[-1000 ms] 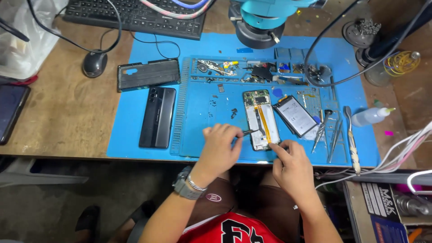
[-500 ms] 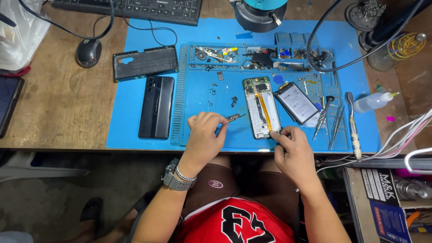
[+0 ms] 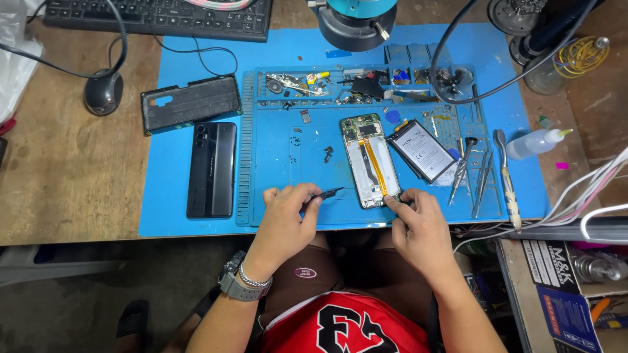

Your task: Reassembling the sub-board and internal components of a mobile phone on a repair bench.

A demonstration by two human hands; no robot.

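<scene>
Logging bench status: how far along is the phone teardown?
Done: opened phone lies back-off, battery out beside it, back cover set aside. In hand: left hand holds tweezers; right hand touches the phone's bottom edge. Left: small parts loose on the mat.

Opened phone [image 3: 370, 161] mid-mat [image 3: 275, 163], battery [image 3: 422, 151] right of it, closed phone [image 3: 212, 169] left, keyboard [image 3: 157, 14] behind.

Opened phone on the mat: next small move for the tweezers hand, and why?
Probably bring the tweezers in the left hand rightward to the opened phone's lower edge: their tip points at it, just short, while the right hand pins that bottom corner.
</scene>
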